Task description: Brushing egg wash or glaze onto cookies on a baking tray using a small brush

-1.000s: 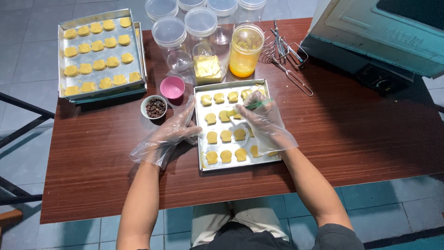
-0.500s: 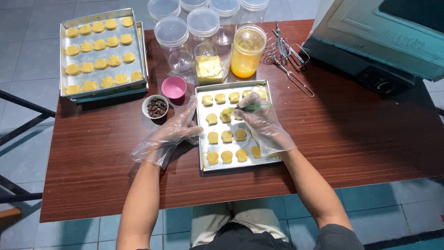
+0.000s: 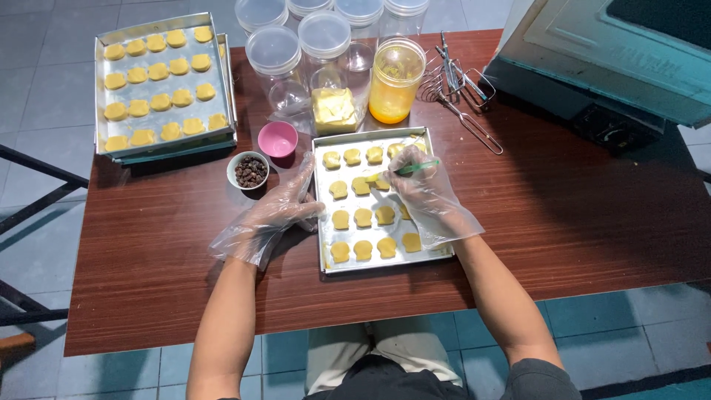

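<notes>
Thin green brush (image 3: pixel 415 168) lies nearly level, tip pointing left at yellow cookie (image 3: pixel 372 178); right hand (image 3: pixel 429 196) pinches it, left hand (image 3: pixel 278 211) rests released beside tray (image 3: pixel 320 222)

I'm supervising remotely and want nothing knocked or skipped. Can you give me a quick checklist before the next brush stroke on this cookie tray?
1. Left hand steadies the baking tray at its left edge: ok.
2. Right hand holds the green brush: ok.
3. Brush tip over a cookie: ok.
4. Yellow liquid jar upright, behind the tray: ok.
5. Which cookies are already brushed: cannot tell.
6. Bowl of dark bits clear of the left hand: ok.
</notes>
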